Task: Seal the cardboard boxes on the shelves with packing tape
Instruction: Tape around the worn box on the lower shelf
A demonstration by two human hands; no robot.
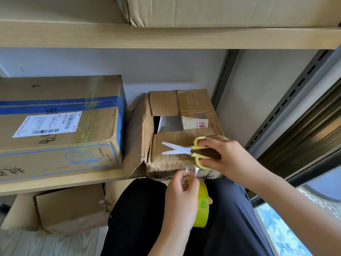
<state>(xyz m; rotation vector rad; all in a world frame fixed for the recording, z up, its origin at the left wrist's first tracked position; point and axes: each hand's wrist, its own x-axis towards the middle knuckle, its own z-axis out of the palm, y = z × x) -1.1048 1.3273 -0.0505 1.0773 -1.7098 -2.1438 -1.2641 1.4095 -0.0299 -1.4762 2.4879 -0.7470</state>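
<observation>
A person is sitting close before a pale wooden shelving unit [166, 36] with dark slotted metal uprights, dark trousers filling the near foreground. On the middle wooden shelf board [60, 182], against a white back wall, a small worn brown cardboard box [177, 145] is sitting at the right with its top flaps partly open, a gap between them showing papers inside. Just to its left a large brown cardboard box with blue tape and a white shipping label [60, 124] is lying closed.

The right hand [225, 154] is gripping the yellow handles of white-bladed scissors [184, 150], fingers closed through the loops, blades spread apart over the small box's near flap. The left hand [181, 193] is holding a yellowish roll of clear packing tape [203, 206] below the box's near edge, thumb and forefinger pinched together on the loose clear tape end [191, 170], which is reaching up to the box's front face.

Another cardboard box [230, 11] is resting on the shelf above, and a crumpled one [72, 209] is standing on the pale plank floor [46, 244] beneath. Far right, a dark window frame [302, 137] is catching daylight.
</observation>
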